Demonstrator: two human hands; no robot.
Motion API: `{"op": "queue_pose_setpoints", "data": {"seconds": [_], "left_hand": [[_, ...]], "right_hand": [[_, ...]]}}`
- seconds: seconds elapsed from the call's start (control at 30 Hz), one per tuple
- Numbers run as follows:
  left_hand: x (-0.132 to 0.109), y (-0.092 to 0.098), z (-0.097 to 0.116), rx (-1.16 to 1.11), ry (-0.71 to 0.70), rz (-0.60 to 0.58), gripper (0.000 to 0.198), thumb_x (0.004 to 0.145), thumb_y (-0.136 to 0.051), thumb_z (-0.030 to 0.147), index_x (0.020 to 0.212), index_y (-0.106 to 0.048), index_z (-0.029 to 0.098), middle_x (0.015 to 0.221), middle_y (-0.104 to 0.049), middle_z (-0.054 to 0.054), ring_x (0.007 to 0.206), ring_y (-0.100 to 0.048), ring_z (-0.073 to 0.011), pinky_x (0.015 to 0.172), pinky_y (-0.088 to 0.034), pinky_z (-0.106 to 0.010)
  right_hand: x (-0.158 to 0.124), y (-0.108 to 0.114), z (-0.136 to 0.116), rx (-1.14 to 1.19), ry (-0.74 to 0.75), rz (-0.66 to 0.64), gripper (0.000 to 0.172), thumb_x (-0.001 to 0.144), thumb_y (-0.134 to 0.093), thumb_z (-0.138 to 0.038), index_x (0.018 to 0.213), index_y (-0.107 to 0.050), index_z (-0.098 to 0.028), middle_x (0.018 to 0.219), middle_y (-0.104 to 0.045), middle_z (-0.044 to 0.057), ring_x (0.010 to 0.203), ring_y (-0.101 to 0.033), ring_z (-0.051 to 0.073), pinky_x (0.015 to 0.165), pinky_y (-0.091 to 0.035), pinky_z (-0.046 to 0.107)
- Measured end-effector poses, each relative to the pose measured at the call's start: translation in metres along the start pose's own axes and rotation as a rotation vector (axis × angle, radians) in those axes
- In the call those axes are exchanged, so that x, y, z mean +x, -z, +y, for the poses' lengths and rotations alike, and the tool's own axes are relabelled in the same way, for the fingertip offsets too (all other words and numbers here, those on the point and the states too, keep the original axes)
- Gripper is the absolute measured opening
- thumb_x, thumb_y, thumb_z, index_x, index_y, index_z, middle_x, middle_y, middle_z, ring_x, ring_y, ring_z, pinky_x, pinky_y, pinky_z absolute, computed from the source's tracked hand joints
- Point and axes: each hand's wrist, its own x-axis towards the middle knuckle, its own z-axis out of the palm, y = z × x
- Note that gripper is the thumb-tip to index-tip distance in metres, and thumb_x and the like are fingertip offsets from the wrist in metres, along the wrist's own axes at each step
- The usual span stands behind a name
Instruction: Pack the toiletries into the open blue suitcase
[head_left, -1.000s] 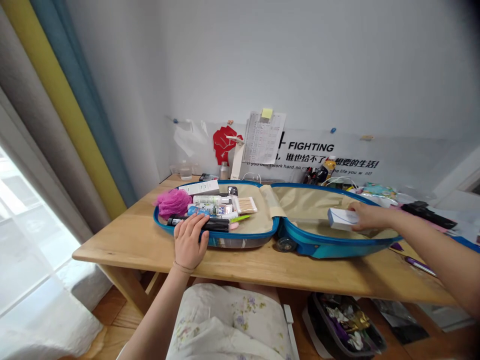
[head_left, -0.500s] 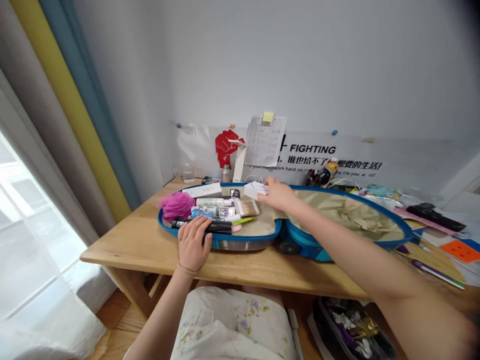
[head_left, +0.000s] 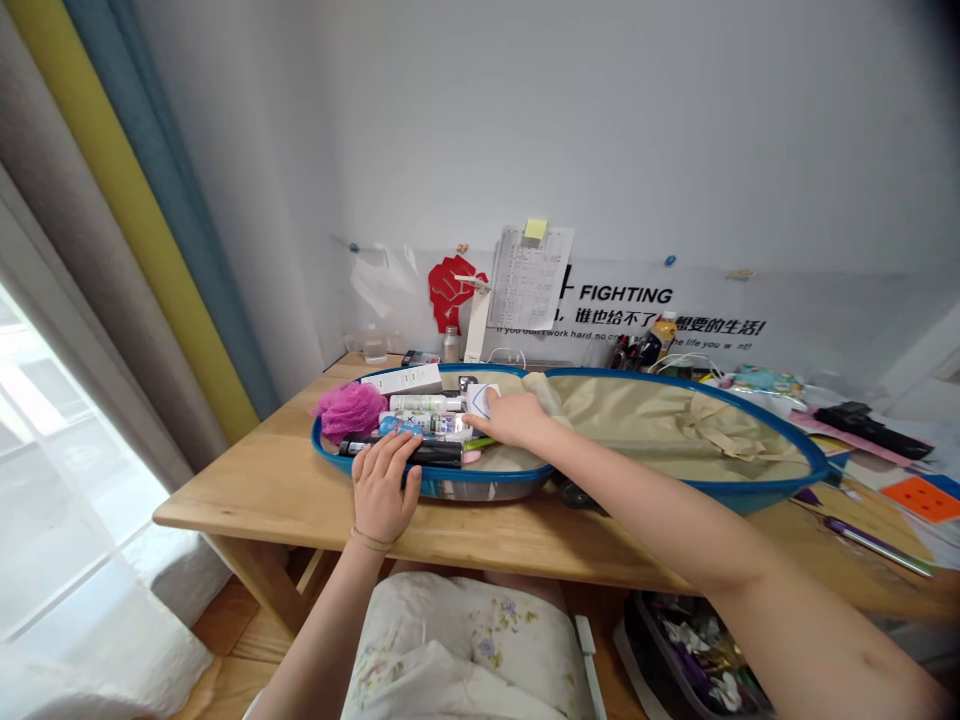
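Observation:
An open blue-rimmed suitcase (head_left: 510, 463) lies across the table, its left half filled with toiletries. My right hand (head_left: 514, 418) grips a small white box (head_left: 481, 399) low over the right side of these items. The cotton swabs there are hidden from sight. Resting with fingers stretched out, my left hand (head_left: 386, 485) touches the black tube (head_left: 439, 454) by the near rim. Beyond its fingertips lie a blue item (head_left: 399, 427) and white tubes (head_left: 424, 403). A pink bath puff (head_left: 351, 410) fills the left end, and a long white box (head_left: 405, 380) lies along the back.
The suitcase's beige-lined right half (head_left: 622, 420) lies open on the wooden table (head_left: 247, 480). Behind stand a white lamp (head_left: 477, 325) and a bottle with a yellow label (head_left: 660, 340). Papers and a purple pen (head_left: 874, 545) lie right. A filled bin (head_left: 697, 650) stands below.
My right hand has moved left and down with the white box, from the back rim to over the cotton swabs. The suitcase's right half has tilted slightly. My left hand has stayed put.

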Motion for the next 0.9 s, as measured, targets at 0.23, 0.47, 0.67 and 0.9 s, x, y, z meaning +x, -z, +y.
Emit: {"op": "queue_pose_setpoints", "data": {"seconds": [0.23, 0.47, 0.67, 0.9], "left_hand": [[0.000, -0.001, 0.001, 0.021, 0.010, 0.002, 0.038, 0.096, -0.039, 0.032, 0.129, -0.058, 0.023, 0.124, -0.065, -0.009, 0.120, -0.055, -0.0248, 0.106, -0.029, -0.040], [0.000, -0.002, -0.001, 0.036, -0.015, 0.008, 0.037, 0.096, -0.040, 0.030, 0.128, -0.058, 0.022, 0.125, -0.065, -0.010, 0.122, -0.054, -0.0250, 0.106, -0.028, -0.040], [0.000, -0.001, -0.001, 0.050, -0.018, 0.005, 0.041, 0.096, -0.039, 0.029, 0.133, -0.056, 0.023, 0.129, -0.063, -0.009, 0.124, -0.053, -0.0237, 0.109, -0.024, -0.039], [-0.002, -0.002, -0.006, 0.048, -0.026, -0.011, 0.043, 0.096, -0.041, 0.028, 0.137, -0.053, 0.023, 0.132, -0.061, -0.010, 0.129, -0.051, -0.0241, 0.111, -0.022, -0.039]], "right_hand": [[-0.004, 0.001, 0.001, -0.005, 0.090, -0.043, 0.065, 0.094, -0.025, -0.049, 0.148, -0.031, -0.014, 0.126, -0.063, 0.021, 0.117, -0.059, 0.033, 0.090, -0.045, 0.044], [-0.002, -0.010, -0.013, 0.002, 0.079, -0.037, 0.070, 0.094, -0.019, -0.050, 0.151, -0.025, -0.010, 0.125, -0.063, 0.023, 0.116, -0.060, 0.034, 0.089, -0.046, 0.046], [-0.002, -0.004, -0.014, 0.039, 0.079, -0.017, 0.072, 0.093, -0.025, -0.056, 0.150, -0.030, -0.013, 0.125, -0.063, 0.021, 0.117, -0.060, 0.033, 0.091, -0.045, 0.044], [-0.031, 0.019, 0.026, 0.089, -0.014, 0.092, 0.075, 0.091, -0.022, -0.065, 0.150, -0.027, -0.019, 0.118, -0.068, 0.016, 0.113, -0.062, 0.031, 0.086, -0.046, 0.040]]}}
